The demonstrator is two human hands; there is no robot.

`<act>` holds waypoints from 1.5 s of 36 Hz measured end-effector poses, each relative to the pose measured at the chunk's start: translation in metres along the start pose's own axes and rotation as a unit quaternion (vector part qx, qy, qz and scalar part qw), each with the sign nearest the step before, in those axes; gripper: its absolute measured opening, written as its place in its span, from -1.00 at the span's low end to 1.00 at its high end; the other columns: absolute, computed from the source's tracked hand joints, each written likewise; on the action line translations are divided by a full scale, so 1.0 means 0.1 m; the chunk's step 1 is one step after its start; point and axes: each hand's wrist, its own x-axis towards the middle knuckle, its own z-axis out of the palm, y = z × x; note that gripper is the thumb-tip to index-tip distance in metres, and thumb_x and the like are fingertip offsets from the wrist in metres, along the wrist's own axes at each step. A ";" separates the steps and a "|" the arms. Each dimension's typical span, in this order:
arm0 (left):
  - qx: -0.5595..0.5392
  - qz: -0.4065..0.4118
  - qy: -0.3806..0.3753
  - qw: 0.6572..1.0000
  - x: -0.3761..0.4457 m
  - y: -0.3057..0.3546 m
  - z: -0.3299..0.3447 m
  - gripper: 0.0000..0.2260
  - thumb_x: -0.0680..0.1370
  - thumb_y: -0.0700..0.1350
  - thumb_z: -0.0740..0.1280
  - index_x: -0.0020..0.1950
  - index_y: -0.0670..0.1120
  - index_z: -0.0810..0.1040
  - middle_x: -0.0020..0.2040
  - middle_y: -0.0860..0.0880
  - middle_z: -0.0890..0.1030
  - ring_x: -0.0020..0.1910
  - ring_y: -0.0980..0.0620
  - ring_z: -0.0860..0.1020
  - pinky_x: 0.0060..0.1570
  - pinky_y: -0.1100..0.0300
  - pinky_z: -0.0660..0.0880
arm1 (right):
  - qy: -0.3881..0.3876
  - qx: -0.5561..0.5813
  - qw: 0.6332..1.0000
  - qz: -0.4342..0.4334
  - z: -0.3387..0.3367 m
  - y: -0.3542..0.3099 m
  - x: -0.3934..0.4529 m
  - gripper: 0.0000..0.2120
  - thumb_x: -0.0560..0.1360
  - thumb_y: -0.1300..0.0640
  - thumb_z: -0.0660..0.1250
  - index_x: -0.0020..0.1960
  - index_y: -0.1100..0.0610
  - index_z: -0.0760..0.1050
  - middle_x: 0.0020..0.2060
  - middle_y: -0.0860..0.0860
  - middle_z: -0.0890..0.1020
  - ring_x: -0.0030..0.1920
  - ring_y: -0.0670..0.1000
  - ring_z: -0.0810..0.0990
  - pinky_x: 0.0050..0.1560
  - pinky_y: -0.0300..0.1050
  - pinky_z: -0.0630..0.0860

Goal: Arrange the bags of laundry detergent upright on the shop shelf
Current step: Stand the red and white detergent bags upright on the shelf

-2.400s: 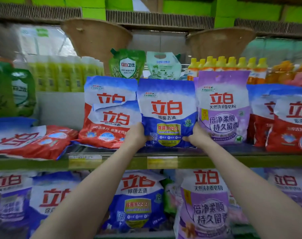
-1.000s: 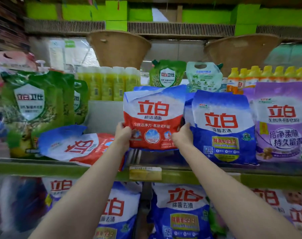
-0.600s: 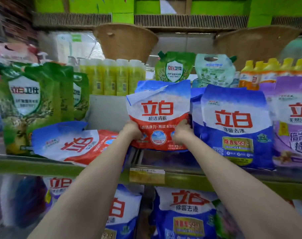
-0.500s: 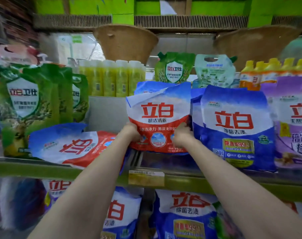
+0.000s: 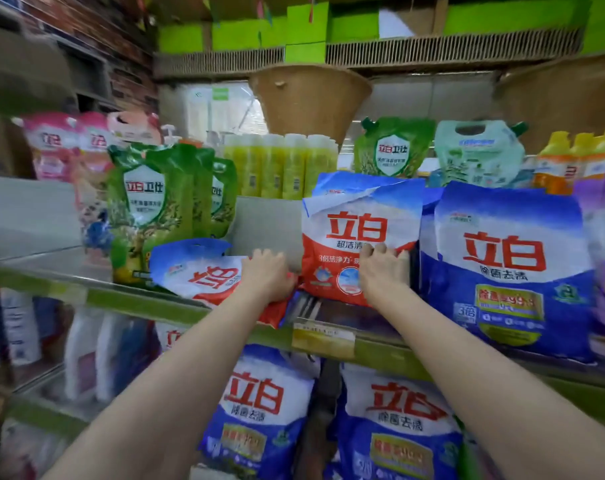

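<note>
The left hand (image 5: 268, 275) is resting with loosely curled fingers on the fallen red bag (image 5: 204, 275), which is lying flat on the shelf (image 5: 138, 301), long axis leftward. The right hand (image 5: 382, 268) is pressing the upright red bag (image 5: 356, 237), fingers bent against its front.

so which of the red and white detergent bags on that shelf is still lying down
The red and white bag under the left hand, left of the gap, lies tipped over. The other red bag, touched by the right hand, stands upright.
</note>
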 end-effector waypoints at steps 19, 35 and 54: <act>0.055 -0.030 -0.009 0.998 -0.99 -0.58 -0.53 -0.53 0.52 0.22 0.22 0.19 -0.14 0.49 0.22 -0.20 0.49 0.23 -0.20 0.44 0.24 -0.12 0.38 | -0.092 0.205 0.955 -0.194 -0.52 -0.54 -0.60 -0.43 0.55 -0.06 0.24 0.45 0.14 0.15 0.39 0.12 0.23 0.43 0.17 0.15 0.34 0.26 0.23; -0.066 -0.103 -0.056 0.991 -1.33 -0.77 -0.41 -0.58 0.54 0.17 0.18 0.13 -0.16 0.52 0.15 -0.15 0.55 0.15 -0.18 0.50 0.12 -0.03 0.46 | -0.133 0.205 0.949 -0.199 -0.71 -0.87 -1.14 -0.37 0.57 -0.06 0.20 0.50 0.16 0.03 0.47 0.12 0.13 0.47 0.17 0.07 0.39 0.27 0.14; -0.446 -0.334 0.011 0.830 -0.66 -0.16 -0.19 -0.50 0.52 -0.07 0.35 0.36 -0.33 0.38 0.34 -0.28 0.45 0.32 -0.20 0.44 0.31 0.09 0.36 | -0.117 0.223 0.954 -0.164 -0.39 -0.39 -0.77 -0.52 0.59 -0.05 0.16 0.42 0.13 0.18 0.37 0.11 0.27 0.40 0.15 0.22 0.35 0.15 0.26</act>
